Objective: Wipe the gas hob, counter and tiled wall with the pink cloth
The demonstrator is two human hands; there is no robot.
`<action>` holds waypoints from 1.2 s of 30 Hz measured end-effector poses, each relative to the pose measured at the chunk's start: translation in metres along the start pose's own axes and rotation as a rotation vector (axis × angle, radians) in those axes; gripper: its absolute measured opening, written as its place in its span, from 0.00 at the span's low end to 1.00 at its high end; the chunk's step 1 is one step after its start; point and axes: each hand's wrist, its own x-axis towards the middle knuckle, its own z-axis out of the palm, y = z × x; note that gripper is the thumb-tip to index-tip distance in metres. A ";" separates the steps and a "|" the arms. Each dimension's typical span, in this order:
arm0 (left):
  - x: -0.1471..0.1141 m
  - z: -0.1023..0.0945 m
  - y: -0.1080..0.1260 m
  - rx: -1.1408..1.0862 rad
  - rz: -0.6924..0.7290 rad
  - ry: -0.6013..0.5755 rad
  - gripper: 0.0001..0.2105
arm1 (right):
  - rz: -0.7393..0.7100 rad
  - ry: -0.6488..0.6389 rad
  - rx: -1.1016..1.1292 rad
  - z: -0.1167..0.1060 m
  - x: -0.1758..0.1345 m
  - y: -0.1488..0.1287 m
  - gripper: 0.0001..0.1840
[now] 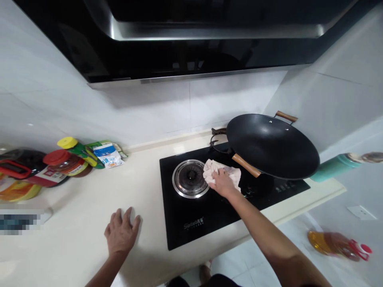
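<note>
My right hand [223, 182] grips a crumpled pale cloth [235, 174] and presses it on the black glass stove [182, 213]. The cloth's left edge touches the metal ring around the round burner [191, 178]. Just right of the cloth, a wooden handle of the large black wok [272, 145] points toward my hand. The wok sits tilted over the stove's right side. My left hand [122, 233] rests flat on the cream countertop [140, 191], left of the stove, with its fingers spread and nothing in them.
A loose black pot stand [220, 141] lies behind the stove, beside the wok. Bottles, a red-lidded jar [67, 163] and a blue-white packet [108, 154] line the left back. A teal bottle [336, 166] stands at right. The range hood [191, 56] hangs overhead. An oil bottle [335, 245] is below right.
</note>
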 end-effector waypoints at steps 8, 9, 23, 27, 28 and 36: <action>0.001 -0.002 0.001 0.004 0.007 -0.011 0.32 | -0.367 0.008 0.066 0.075 -0.104 -0.113 0.38; 0.002 -0.001 0.000 0.004 0.009 -0.004 0.32 | -0.461 0.011 0.087 0.082 -0.115 -0.126 0.39; 0.006 -0.013 0.007 -0.029 -0.023 -0.047 0.36 | -0.052 0.129 0.214 0.054 -0.129 -0.021 0.33; 0.009 -0.014 0.007 -0.040 -0.036 -0.055 0.37 | -0.147 0.176 0.177 0.074 -0.161 0.027 0.29; 0.009 -0.014 0.007 -0.043 -0.038 -0.060 0.37 | -0.118 0.210 0.164 0.079 -0.167 0.042 0.27; 0.010 -0.015 0.005 -0.073 -0.020 -0.079 0.38 | 0.562 0.353 0.044 0.052 -0.148 0.214 0.29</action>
